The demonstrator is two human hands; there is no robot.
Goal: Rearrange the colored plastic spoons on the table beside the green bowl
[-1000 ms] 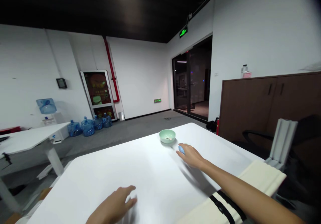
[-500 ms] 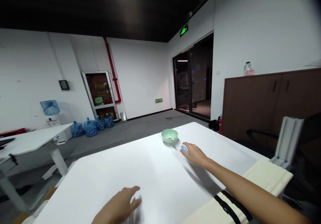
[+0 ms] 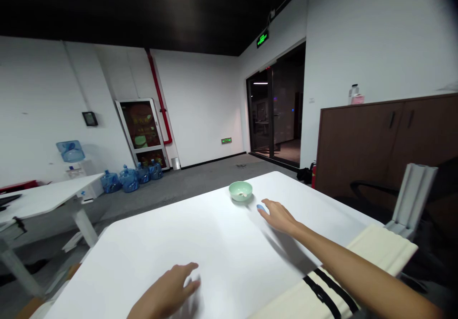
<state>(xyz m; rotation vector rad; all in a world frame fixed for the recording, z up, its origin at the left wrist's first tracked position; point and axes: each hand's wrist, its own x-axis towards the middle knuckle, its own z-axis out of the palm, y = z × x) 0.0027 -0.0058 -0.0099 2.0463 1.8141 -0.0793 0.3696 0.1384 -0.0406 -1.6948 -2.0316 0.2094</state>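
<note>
A pale green ceramic bowl (image 3: 241,190) stands near the far edge of the white table (image 3: 200,233), with something small and whitish inside it. My right hand (image 3: 279,216) lies to the right of the bowl, its spread fingers beside a small light-blue object (image 3: 261,207). That object is partly hidden by my fingers, and it does not look gripped. My left hand (image 3: 166,290) rests on the near part of the tabletop with its fingers apart, holding nothing and slightly blurred.
A cream cloth with black stripes (image 3: 322,290) lies over the table's near right corner. Beyond it stand a grey bracket (image 3: 411,200) and a black office chair (image 3: 372,195). Another white desk (image 3: 46,195) stands left; blue water jugs (image 3: 129,180) line the far wall.
My right fingers have shifted farther up beside the blue object, and less of it shows. My left hand has moved slightly right, and the head view has tilted slightly.
</note>
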